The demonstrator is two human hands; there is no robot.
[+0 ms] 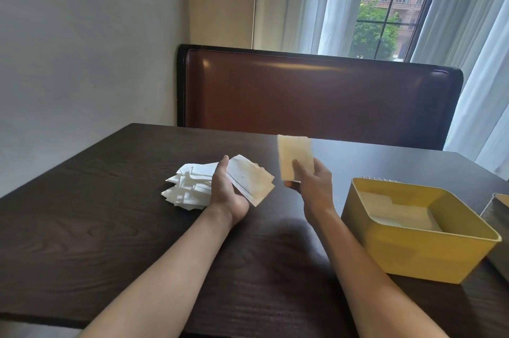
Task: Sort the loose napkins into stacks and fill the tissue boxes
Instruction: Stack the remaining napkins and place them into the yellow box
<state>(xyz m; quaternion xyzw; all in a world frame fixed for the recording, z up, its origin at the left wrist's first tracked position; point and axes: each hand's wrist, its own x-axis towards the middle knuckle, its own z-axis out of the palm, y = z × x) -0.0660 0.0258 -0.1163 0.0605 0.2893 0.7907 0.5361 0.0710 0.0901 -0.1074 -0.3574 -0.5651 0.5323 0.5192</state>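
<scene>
**Napkin sorting: partly done**

Yellow tissue box (418, 230) partly filled with napkins. Loose napkin pile (187, 189) left of box, unsorted on counter (110, 227). Left hand (228, 189) gripping gathered napkin stack (250, 180); right hand (311, 180) pinching single napkin (294, 157) raised beside box. Second box (500, 216) at frame edge, contents hidden.

Two bare forearms, no sleeves in view. Left hand (230, 189) and right hand (314, 186) bare: no gloves, rings, watch or wristband visible.
</scene>
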